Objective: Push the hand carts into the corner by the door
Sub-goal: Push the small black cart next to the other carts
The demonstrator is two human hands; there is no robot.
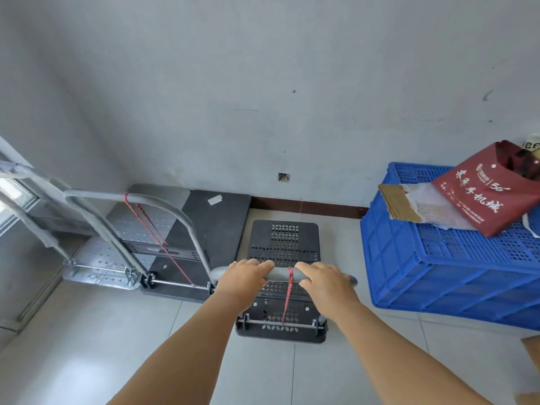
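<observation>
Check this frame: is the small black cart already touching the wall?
No: bare floor tiles show between the small black cart and the wall, with both hands on its handle.

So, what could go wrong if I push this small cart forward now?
The small black cart has the blue crate close on its right and the parked black cart on its left, so it may clip either. The red cord hanging from the handle could also catch underneath.

Both arms reach forward, left hand [244,277] and right hand [323,280] side by side, fingers [306,268] curled down.
</observation>
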